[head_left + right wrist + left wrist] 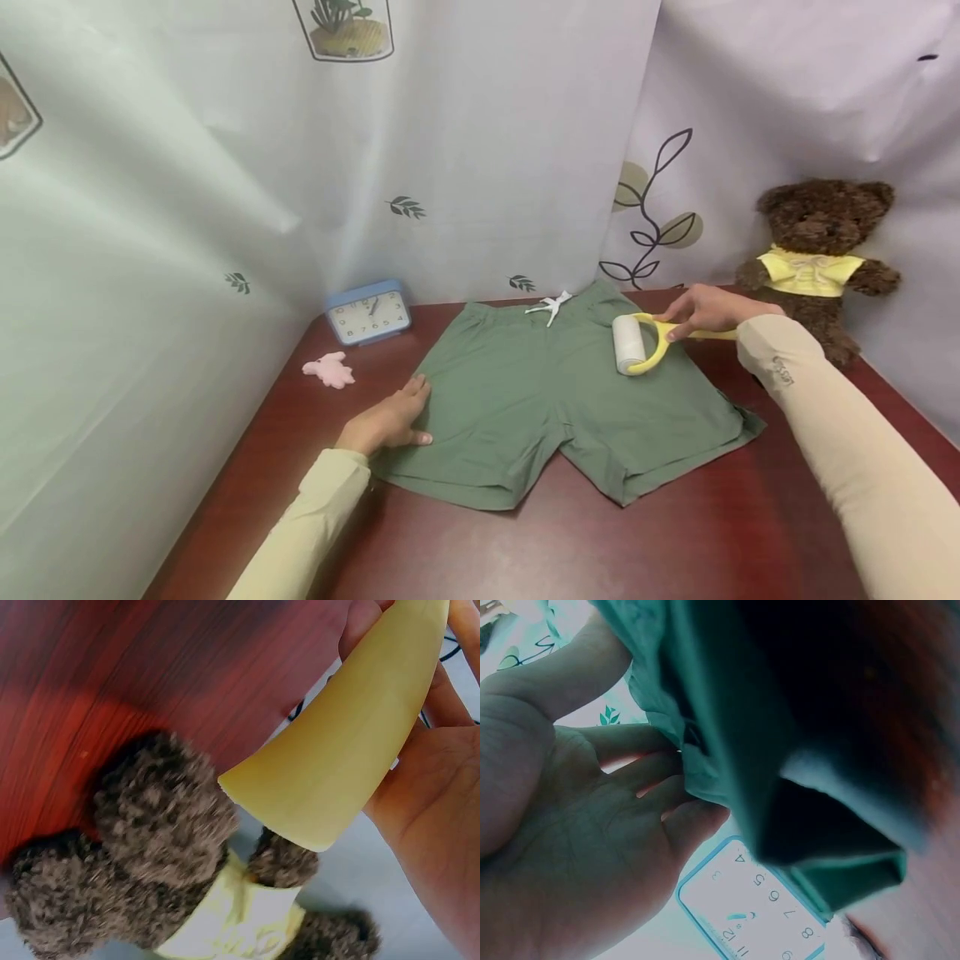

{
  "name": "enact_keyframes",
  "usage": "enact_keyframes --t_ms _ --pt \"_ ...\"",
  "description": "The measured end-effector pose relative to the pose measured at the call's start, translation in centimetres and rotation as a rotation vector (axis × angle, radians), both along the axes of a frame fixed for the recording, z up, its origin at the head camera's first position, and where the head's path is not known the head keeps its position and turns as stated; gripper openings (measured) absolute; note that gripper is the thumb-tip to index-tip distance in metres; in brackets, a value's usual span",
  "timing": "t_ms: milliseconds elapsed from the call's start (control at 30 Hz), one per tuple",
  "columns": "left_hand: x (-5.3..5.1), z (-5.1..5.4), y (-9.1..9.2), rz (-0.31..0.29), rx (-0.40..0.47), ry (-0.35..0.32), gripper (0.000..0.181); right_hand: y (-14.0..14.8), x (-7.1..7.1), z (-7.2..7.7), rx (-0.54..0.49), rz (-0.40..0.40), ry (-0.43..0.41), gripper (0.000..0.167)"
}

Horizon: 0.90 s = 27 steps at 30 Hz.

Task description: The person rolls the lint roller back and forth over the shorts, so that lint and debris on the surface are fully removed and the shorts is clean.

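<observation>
I count one left hand [388, 418] and one right hand [708, 308], so two hands together, and also two sleeves [817, 421]. There is one pair of shorts [510, 375], one lint roller [628, 342], one table [555, 546], one clock [370, 317], one small pink figure [330, 370] and one toy bear [813, 271]. On the wall covering [510, 150] I find three small leaf prints [406, 207], one tall plant print [657, 233] and two jar-like prints [351, 37].

Red table [585, 550], shorts [487, 375], clock [369, 317], pink figure [330, 370], bear [812, 271]
</observation>
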<state>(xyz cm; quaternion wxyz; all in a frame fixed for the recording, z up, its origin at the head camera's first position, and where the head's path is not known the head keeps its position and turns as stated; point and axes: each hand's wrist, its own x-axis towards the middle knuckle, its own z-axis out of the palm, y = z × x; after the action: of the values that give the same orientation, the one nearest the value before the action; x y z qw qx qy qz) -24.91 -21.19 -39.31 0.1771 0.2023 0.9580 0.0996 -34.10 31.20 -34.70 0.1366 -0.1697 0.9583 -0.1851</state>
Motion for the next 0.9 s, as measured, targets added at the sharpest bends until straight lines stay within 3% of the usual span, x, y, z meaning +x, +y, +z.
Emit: enact_keyframes --t_ms 433,900 --pt "0.1 -0.4 -0.1 -0.004 -0.010 -0.006 0.088 2.9 0.5 -0.5 0.015 -0.014 -0.004 0.059" --pt "0.2 0.0 -0.2 0.026 0.001 0.006 0.089 6.4 1.7 0.1 0.023 -0.055 -0.001 0.059"
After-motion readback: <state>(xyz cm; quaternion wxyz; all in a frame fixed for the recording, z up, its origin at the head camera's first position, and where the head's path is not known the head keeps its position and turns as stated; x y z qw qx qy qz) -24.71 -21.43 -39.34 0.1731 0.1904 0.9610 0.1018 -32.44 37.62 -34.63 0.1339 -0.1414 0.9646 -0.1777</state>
